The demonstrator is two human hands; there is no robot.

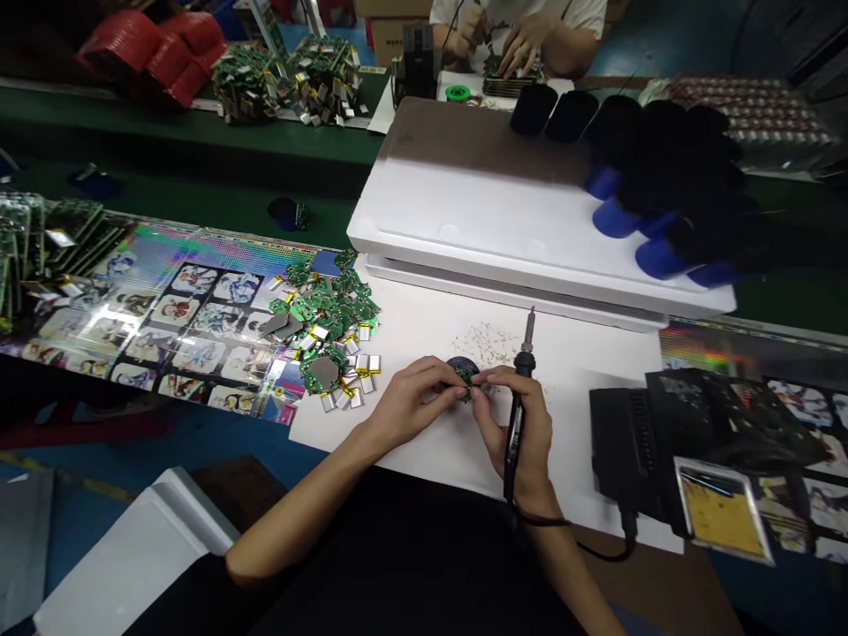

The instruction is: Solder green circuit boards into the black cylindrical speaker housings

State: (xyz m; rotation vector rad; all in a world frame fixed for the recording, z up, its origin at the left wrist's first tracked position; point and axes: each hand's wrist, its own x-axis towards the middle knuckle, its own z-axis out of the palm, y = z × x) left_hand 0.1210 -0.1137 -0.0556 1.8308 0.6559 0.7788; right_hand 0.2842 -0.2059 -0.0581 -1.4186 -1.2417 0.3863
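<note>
A small green circuit board (pixel 467 385) lies between my two hands, over a round black part (pixel 462 364) on the white sheet. My left hand (pixel 420 397) is closed, thumb and forefinger pinching the board's left edge. In my right hand (pixel 523 420) a soldering iron (pixel 520 389) points up and away, its tip clear of the board. The thumb and forefinger of that hand also reach the board's right side. Fingers cover much of the board. Left of my hands is a heap of green circuit boards (pixel 337 305) with small silver battery cells (pixel 362 363).
Beyond my hands stands a white foam box (pixel 457 212) bearing several blue-and-black cups (pixel 616 216). Crumbs (pixel 487 344) litter the white sheet (pixel 411 322). At right are a black soldering station (pixel 623 450) and a tray with a yellow sponge (pixel 719 512). A co-worker's hands (pixel 523 40) work opposite.
</note>
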